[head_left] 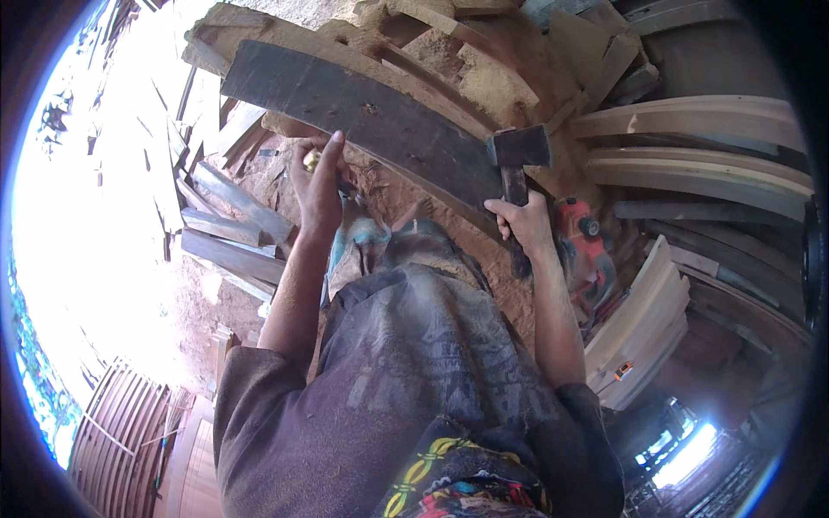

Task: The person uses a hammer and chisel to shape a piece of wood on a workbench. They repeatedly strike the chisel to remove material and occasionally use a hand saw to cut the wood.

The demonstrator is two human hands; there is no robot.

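Note:
A long dark plank [363, 112] lies at a slant in front of me, on lighter rough timber. My right hand [528, 223] is closed around the dark handle of a hammer [518, 148]. The hammer's blocky metal head is raised and overlaps the plank's right end in view. At the plank's near edge, my left hand [321, 186] is closed with the thumb pointing up. A small yellowish thing [312, 161] shows at its fingers, mostly hidden, so its kind is unclear.
A red power tool [587, 242] stands right of my right forearm. Curved boards [691, 121] are stacked at the far right. An orange and black tape measure [623, 371] lies on pale boards [643, 324]. Wood offcuts [229, 233] lie at left, and sawdust covers the ground.

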